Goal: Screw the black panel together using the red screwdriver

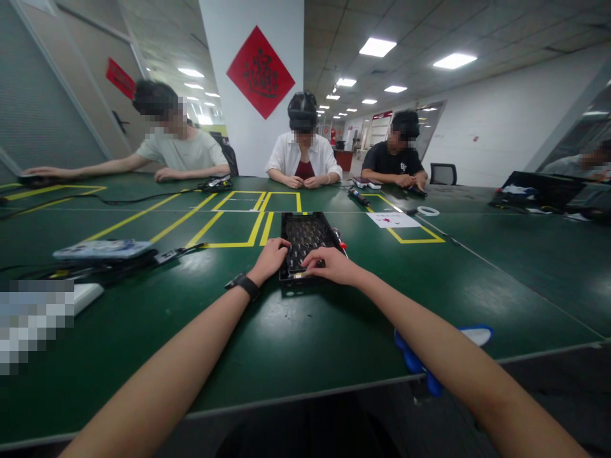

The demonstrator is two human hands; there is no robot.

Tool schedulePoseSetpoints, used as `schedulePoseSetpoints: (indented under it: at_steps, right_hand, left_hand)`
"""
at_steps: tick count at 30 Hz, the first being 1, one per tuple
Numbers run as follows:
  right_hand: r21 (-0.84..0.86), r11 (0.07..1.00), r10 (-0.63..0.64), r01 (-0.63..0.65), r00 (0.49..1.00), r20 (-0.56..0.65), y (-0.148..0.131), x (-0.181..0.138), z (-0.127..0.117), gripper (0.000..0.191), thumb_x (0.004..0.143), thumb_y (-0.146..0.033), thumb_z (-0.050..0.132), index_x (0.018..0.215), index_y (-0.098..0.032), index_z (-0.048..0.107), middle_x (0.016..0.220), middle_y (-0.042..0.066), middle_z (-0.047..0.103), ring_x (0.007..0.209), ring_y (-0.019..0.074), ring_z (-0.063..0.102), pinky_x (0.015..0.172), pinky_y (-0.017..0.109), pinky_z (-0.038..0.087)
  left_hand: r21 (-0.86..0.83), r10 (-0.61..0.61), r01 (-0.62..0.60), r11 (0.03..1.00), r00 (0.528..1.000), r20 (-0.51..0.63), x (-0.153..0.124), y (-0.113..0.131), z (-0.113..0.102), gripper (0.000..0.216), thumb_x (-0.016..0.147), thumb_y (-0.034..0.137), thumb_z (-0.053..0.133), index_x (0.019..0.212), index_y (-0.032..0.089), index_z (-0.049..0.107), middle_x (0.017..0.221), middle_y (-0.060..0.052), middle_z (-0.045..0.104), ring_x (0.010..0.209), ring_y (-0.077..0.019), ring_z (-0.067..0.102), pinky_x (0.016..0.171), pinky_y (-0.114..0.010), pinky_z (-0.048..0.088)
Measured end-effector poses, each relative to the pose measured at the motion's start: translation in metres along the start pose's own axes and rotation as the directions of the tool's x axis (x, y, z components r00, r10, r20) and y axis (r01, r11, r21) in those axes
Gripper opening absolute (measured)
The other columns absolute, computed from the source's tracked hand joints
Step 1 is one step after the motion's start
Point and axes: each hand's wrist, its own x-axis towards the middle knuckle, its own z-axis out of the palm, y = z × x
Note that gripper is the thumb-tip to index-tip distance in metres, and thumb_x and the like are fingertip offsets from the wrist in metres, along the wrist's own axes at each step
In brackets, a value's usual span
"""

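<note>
A black rectangular tray (310, 230) with rows of small compartments lies on the green table in front of me. My left hand (273, 257), with a dark band on its wrist, holds the tray's left rim, its fingers curled over the edge. Over the near right part of the tray is my right hand (329, 264). Its thumb and fingers come together in a pinch low inside the tray; whatever is between them is too small to make out. A small red item (342, 244) shows just beyond the tray's right side.
Left of me lie a phone-like slab (102, 249) and black cables (128, 264). A white paper (393, 220) and a tape roll (428, 210) lie ahead right. A blue-and-white item (410, 353) overlaps the near edge under my right forearm. Several people sit across the table.
</note>
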Motion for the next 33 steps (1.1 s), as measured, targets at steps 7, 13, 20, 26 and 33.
schedulePoseSetpoints:
  at_steps: [7,13,20,26,33]
  right_hand:
    - [-0.016,1.0,-0.009,0.009,1.0,0.002,0.0002,-0.001,-0.0009,0.017,0.076,-0.025,0.063,0.09,-0.015,0.067,0.081,0.004,0.071,0.077,0.0135,0.066,0.078,0.026,0.046]
    - [-0.011,1.0,-0.018,0.018,1.0,0.011,-0.0006,-0.0009,-0.0016,0.016,0.077,-0.024,0.063,0.09,-0.015,0.067,0.081,0.004,0.07,0.076,0.0133,0.066,0.077,0.026,0.047]
    - [-0.018,0.999,-0.038,0.038,0.999,0.004,0.0024,0.0003,-0.0008,0.019,0.076,-0.027,0.065,0.09,-0.015,0.068,0.085,0.005,0.07,0.078,0.0137,0.065,0.077,0.026,0.048]
    - [-0.062,0.996,-0.058,0.059,0.998,0.018,0.0014,-0.0001,-0.0017,0.017,0.078,-0.026,0.062,0.09,-0.016,0.069,0.084,0.004,0.071,0.08,0.0134,0.065,0.078,0.026,0.047]
    - [-0.04,0.998,-0.051,0.052,0.999,0.003,-0.0007,-0.0003,-0.0023,0.017,0.076,-0.024,0.065,0.089,-0.015,0.069,0.085,0.005,0.07,0.079,0.0136,0.065,0.078,0.026,0.047]
  left_hand:
    - [-0.002,0.013,-0.013,1.0,1.0,0.004,0.0006,-0.0005,0.0008,0.032,0.073,0.017,0.038,0.092,0.016,0.063,0.101,-0.008,0.06,0.106,-0.0212,0.049,0.099,-0.035,0.037]
    - [-0.013,0.011,-0.01,1.0,1.0,0.007,0.002,-0.0035,0.0015,0.033,0.072,0.017,0.038,0.093,0.015,0.064,0.102,-0.008,0.061,0.108,-0.0214,0.048,0.1,-0.035,0.037]
    - [0.006,0.02,-0.02,1.0,1.0,0.008,0.0002,-0.0009,0.0004,0.033,0.072,0.016,0.038,0.092,0.014,0.064,0.1,-0.008,0.062,0.105,-0.0209,0.049,0.099,-0.035,0.037]
    - [0.004,0.038,-0.038,0.999,0.999,0.011,-0.0002,-0.0008,0.0003,0.033,0.073,0.016,0.036,0.091,0.014,0.064,0.101,-0.008,0.062,0.106,-0.0206,0.048,0.099,-0.035,0.037]
    - [-0.003,0.029,-0.029,1.0,1.0,0.012,-0.0011,0.0001,-0.0008,0.033,0.073,0.016,0.037,0.09,0.015,0.065,0.1,-0.008,0.062,0.106,-0.021,0.048,0.099,-0.035,0.037]
